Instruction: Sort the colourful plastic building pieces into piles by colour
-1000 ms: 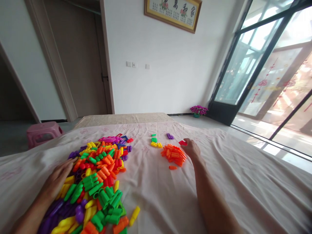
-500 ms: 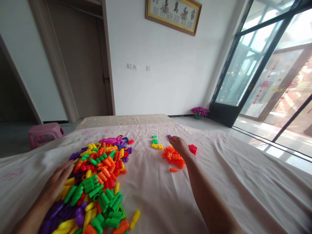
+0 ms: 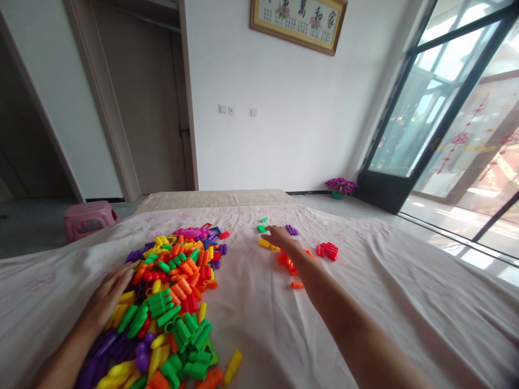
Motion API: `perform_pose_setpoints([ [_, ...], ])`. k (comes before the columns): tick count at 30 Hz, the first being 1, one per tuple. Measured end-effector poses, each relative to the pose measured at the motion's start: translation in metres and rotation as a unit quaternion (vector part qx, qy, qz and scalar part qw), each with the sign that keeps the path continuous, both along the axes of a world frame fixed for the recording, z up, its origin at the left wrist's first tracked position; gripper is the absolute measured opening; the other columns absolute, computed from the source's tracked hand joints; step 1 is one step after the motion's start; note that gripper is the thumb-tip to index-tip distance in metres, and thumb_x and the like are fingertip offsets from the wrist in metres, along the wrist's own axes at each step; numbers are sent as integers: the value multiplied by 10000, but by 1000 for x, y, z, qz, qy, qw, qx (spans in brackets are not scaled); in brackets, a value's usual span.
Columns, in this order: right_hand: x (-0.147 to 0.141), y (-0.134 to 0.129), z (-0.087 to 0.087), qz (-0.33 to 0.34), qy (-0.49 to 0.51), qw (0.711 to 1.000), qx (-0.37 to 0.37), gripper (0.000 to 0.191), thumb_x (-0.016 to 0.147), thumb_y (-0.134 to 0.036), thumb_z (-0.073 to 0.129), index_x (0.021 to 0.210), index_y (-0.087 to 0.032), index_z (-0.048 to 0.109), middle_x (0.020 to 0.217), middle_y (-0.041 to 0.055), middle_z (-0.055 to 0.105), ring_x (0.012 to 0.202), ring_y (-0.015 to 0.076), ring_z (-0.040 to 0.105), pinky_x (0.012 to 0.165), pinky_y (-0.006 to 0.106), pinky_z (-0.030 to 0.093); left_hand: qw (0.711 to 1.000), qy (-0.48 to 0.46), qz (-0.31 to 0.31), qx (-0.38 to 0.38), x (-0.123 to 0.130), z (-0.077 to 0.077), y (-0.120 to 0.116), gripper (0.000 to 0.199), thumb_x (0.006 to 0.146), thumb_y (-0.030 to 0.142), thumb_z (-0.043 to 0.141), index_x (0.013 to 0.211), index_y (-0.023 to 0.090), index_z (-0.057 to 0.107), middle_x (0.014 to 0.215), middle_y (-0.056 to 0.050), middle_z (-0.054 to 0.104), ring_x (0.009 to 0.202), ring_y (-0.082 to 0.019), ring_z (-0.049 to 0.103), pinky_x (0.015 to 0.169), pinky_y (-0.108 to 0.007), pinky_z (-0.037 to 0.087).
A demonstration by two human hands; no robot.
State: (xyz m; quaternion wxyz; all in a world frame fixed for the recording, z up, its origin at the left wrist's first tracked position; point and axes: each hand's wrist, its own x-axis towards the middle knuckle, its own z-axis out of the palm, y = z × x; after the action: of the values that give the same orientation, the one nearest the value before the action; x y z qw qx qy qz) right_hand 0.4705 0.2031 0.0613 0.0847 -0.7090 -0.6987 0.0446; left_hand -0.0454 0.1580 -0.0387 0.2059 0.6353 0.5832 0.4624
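My left hand lies along the left edge of a big mixed pile of plastic building pieces, fingers stretched out and holding nothing. Out over the sheet, my right hand extends its fingers toward a small group of green pieces, its fingertips close beside them; whether they touch I cannot tell. Yellow pieces lie just below those fingers. Purple pieces sit beyond the hand, to its right. The right wrist partly hides a heap of orange pieces. Red pieces rest right of the forearm.
A pale patterned sheet covers the surface. One yellow piece and one orange piece lie apart. Past the far edge are a pink stool, a pot of purple flowers and a glass door.
My right hand has moved left from the purple pieces to the green ones, uncovering the purple group. My left hand stays by the pile. The view has shifted slightly.
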Motion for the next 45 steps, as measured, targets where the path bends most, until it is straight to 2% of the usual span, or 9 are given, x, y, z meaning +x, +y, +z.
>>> perform_pose_setpoints([
  [5,4,5,-9,20,-20,998,-54,593,664,-323,829,1228,-212,687,1247,118,663,1110,268,629,905,317,471,1000,6,1,10,1,-1,0,650,907,618,402,1245,115,635,1415,-141,570,1369,-286,460,1209,-408,267],
  [13,-18,7,-13,49,-9,999,-18,410,768,-175,715,1178,-184,707,1202,122,676,1139,259,610,963,322,460,999,-22,22,17,7,7,-5,512,879,581,453,1154,227,701,1343,-84,633,1342,-301,504,1195,-440,309],
  [16,-41,-5,-11,63,7,998,18,410,858,-184,618,1267,-174,655,1285,138,629,1217,257,561,1000,335,435,999,-24,23,17,8,8,-6,489,871,585,459,1132,255,709,1322,-74,640,1340,-305,506,1198,-453,305],
  [19,-78,-19,-15,139,77,986,46,433,895,-203,579,1326,-210,614,1299,105,631,1186,219,585,1008,326,438,999,-22,20,11,8,9,-7,497,876,586,454,1152,245,690,1338,-86,621,1348,-295,494,1206,-447,286],
  [23,-131,-25,-26,280,157,942,102,589,844,-182,648,1419,-225,528,1412,97,569,1295,234,511,1080,354,393,1000,-19,10,-6,9,13,-8,584,887,566,449,1229,137,648,1383,-150,580,1356,-289,470,1208,-431,266],
  [26,-158,-21,-32,300,162,934,108,551,830,-229,700,1366,-181,580,1367,112,602,1268,244,530,1080,343,390,1000,-15,6,-14,9,14,-9,622,893,566,440,1240,89,637,1400,-174,562,1368,-276,451,1210,-401,253],
  [31,-161,-21,-37,250,181,943,123,384,839,-287,712,1209,-187,686,1158,93,700,1111,235,613,992,325,440,1000,-19,4,-4,5,10,-7,601,892,581,446,1215,116,646,1393,-153,572,1354,-254,467,1206,-398,259],
  [41,-57,-29,-39,-46,156,970,181,380,827,-215,663,1206,-218,677,1196,83,680,1129,255,571,949,363,444,1000,-17,1,-2,6,7,-6,621,896,593,434,1242,115,631,1402,-147,562,1369,-256,450,1211,-416,252],
  [45,-49,-33,-43,-73,125,971,193,382,823,-191,646,1200,-241,682,1239,70,669,1178,263,530,986,379,411,1000,-21,3,0,8,10,-7,621,892,604,437,1231,123,634,1398,-146,565,1363,-259,457,1208,-436,260],
])
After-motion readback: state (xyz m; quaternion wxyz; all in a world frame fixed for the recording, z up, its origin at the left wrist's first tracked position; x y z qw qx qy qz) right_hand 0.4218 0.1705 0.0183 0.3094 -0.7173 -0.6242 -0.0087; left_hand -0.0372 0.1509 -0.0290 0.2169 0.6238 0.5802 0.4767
